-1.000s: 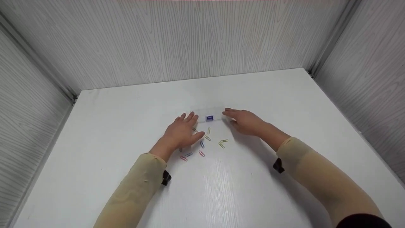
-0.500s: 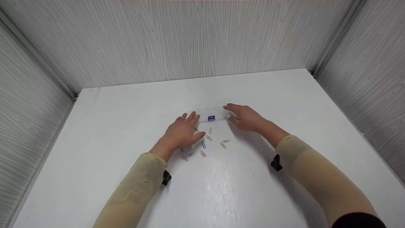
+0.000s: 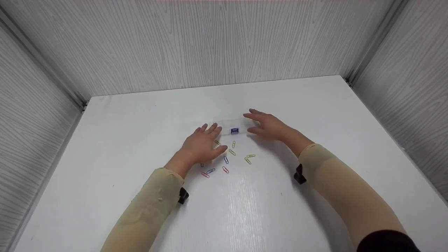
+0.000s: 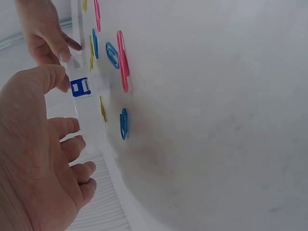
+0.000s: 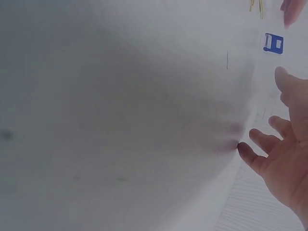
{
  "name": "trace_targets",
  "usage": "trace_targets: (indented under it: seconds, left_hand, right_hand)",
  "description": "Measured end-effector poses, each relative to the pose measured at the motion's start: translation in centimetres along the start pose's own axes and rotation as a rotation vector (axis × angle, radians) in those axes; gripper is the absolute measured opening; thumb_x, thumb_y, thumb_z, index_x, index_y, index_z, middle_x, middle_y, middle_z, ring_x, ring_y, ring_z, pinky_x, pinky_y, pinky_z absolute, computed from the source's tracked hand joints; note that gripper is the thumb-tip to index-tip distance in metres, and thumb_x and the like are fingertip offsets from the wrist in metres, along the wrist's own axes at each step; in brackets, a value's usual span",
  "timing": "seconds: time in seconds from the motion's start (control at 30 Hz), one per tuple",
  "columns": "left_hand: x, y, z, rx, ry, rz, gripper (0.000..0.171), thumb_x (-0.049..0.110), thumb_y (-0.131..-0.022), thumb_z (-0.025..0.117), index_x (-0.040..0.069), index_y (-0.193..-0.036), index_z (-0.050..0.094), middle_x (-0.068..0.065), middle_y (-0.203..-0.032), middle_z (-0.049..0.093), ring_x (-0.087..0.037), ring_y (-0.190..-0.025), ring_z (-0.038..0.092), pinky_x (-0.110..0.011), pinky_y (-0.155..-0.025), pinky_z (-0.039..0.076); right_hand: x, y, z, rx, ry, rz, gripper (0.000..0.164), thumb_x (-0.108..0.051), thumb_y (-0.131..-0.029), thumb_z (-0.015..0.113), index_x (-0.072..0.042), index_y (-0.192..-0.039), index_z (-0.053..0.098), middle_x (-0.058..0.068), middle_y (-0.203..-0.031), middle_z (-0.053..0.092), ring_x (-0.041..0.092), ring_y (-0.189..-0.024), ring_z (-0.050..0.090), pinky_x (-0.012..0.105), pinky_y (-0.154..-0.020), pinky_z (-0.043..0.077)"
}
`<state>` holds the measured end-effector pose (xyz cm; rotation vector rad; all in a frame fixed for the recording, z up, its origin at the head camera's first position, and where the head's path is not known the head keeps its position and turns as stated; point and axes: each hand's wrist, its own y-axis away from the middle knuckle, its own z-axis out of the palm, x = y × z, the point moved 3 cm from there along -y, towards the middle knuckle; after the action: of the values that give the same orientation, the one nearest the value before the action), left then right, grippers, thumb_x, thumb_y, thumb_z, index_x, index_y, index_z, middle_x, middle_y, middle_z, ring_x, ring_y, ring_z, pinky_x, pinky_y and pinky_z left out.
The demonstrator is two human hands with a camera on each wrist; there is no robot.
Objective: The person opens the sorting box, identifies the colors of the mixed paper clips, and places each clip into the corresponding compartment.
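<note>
A clear plastic box with a blue latch on its front lies on the white table. My left hand is at the box's left end, fingers spread and fingertips right at its edge, thumb pointing over the paper clips. At the other end my right hand reaches in with spread fingers over the box's top and its thumb by the front edge. In the right wrist view these fingers are loosely bent. Yellow paper clips, blue paper clips and pink paper clips lie scattered in front of the box.
The white table runs back to a wood-grain panel, with similar panels at left and right. A small black device shows at the left wrist, another black device at the right.
My right hand has shifted farther back and slightly left over the box's right end, its fingers spreading wider from the thumb. The left hand stays nearly in place; paper clips lie as before.
</note>
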<state>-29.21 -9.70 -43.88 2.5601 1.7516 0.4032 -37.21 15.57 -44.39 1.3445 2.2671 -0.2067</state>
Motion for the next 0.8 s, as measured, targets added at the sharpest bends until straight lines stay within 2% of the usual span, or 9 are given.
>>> trace_targets:
  seconds: [0.3, 0.6, 0.8]
  left_hand:
    - [-0.27, 0.04, 0.27, 0.017, 0.002, -0.001, 0.083, 0.064, -0.103, 0.046, 0.016, -0.169, 0.030, -0.004, -0.175, 0.023, -0.033, -0.162, 0.017, -0.047, -0.130, 0.014]
    - [-0.03, -0.15, 0.30, 0.051, -0.019, 0.015, 0.079, 0.061, -0.105, 0.046, 0.016, -0.169, 0.032, -0.006, -0.174, 0.026, -0.031, -0.162, 0.019, -0.051, -0.130, 0.011]
    - [0.12, -0.45, -0.17, 0.099, -0.030, 0.037, 0.073, 0.056, -0.107, 0.048, 0.018, -0.168, 0.034, -0.006, -0.172, 0.033, -0.030, -0.160, 0.026, -0.054, -0.130, 0.010]
  right_hand:
    - [0.24, -0.32, 0.48, 0.000, -0.044, -0.021, 0.057, -0.034, -0.108, 0.062, -0.024, -0.163, 0.047, 0.003, -0.175, 0.026, 0.029, -0.161, 0.023, 0.051, -0.128, 0.021]
    - [0.75, -0.28, 0.67, 0.025, -0.136, -0.026, 0.057, -0.032, -0.107, 0.065, -0.024, -0.161, 0.049, 0.002, -0.174, 0.028, 0.026, -0.161, 0.023, 0.047, -0.129, 0.019]
    - [0.73, -0.36, 0.69, 0.026, -0.150, -0.023, 0.056, -0.031, -0.107, 0.066, -0.024, -0.161, 0.050, 0.001, -0.174, 0.028, 0.025, -0.161, 0.022, 0.046, -0.129, 0.019]
